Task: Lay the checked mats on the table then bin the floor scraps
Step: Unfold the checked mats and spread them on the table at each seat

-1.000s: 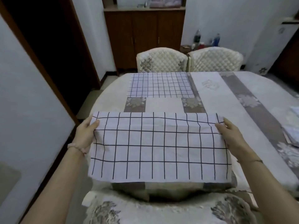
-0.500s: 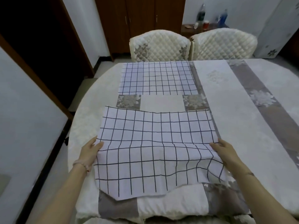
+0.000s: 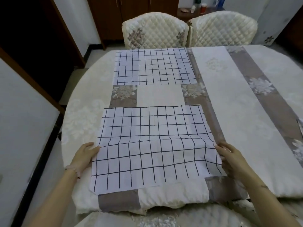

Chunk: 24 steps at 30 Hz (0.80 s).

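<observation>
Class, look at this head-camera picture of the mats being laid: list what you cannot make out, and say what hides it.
- Floor scraps and bin: none in the head view; the table covers most of the floor.
- Near mat: the left hand and right hand cover its side edges.
- Object on the table: cut off by the right frame edge.
- Bottles: cut off by the top edge.

Home dining rm: clothed table (image 3: pixel 229 99) w/ quilted chairs (image 3: pixel 155 30), wood cupboard (image 3: pixel 134 13) behind.

A cloth-covered table (image 3: pixel 237 99) carries two checked mats (image 3: pixel 154 66), near (image 3: pixel 152 145).
</observation>
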### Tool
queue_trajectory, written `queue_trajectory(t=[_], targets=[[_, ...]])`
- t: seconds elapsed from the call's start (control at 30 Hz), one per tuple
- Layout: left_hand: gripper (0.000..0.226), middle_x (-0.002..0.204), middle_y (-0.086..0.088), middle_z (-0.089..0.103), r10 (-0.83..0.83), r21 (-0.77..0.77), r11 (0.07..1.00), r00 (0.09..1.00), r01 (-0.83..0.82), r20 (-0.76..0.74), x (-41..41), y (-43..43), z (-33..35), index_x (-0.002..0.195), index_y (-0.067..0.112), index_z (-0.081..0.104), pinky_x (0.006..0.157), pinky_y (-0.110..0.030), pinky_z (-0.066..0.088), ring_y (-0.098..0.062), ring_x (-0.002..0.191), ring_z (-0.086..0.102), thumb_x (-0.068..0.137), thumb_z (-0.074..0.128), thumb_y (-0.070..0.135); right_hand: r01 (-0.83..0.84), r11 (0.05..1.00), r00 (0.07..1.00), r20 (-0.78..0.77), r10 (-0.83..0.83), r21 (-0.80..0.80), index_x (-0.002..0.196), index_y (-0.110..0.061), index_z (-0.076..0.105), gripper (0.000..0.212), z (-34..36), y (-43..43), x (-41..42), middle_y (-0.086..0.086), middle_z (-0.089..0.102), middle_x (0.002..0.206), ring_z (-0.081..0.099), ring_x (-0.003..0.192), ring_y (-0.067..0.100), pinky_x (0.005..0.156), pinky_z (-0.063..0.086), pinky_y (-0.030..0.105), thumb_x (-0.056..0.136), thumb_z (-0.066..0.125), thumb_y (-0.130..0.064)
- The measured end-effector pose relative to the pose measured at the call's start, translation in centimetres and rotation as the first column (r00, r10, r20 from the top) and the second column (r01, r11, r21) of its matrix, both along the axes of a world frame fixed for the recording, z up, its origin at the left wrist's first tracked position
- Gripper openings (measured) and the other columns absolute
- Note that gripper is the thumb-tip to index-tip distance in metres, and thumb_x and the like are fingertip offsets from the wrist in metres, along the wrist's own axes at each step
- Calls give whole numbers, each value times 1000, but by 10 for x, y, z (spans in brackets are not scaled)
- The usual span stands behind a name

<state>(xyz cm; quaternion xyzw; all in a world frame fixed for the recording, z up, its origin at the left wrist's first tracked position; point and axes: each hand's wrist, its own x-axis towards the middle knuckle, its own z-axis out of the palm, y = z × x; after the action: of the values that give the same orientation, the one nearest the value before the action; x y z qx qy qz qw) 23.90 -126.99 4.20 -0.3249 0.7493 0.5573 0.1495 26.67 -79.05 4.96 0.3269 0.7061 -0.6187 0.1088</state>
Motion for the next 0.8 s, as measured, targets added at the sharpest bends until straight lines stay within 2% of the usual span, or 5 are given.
queue_trajectory(t=[0.2,0.37,0.5,0.63,0.8], targets=[[50,93,-13,62,-24,46,999,1000,24,14,32,-4,3,132,12,42,77,-39,50,-29,81,60,86,61,4,-7,999,1000,-21,8,48,121,-27,59,44,-3,-7,22,6,63,122,62,108,29,94,50,46,80,70,-35],[52,83,-7,57,-24,-50,998,999,23,-22,39,-1,2,130,6,44,67,-31,47,-23,73,56,82,64,-3,-40,975,999,4,40,219,131,-11,53,51,-4,-8,31,14,53,136,53,112,26,90,42,35,83,69,-15],[56,91,-8,57,-122,-187,974,992,127,39,39,-2,3,132,7,44,93,-43,47,-30,89,57,81,66,2,-126,933,992,37,121,338,132,-10,50,52,-9,-8,41,17,52,134,51,117,30,88,39,33,83,68,-14],[45,125,-16,54,-415,-651,702,909,288,-45,28,15,9,130,10,50,98,-40,40,-34,113,51,85,60,12,-192,684,976,65,207,703,128,-8,52,48,-7,-26,40,18,56,120,55,104,36,87,43,40,82,65,-14],[49,150,-6,36,-766,-702,463,643,541,-9,-8,57,0,141,13,40,115,-31,20,-22,140,28,95,47,26,-373,462,840,82,536,805,127,-12,56,36,-20,-55,44,9,51,137,48,124,25,102,38,33,91,54,-15]])
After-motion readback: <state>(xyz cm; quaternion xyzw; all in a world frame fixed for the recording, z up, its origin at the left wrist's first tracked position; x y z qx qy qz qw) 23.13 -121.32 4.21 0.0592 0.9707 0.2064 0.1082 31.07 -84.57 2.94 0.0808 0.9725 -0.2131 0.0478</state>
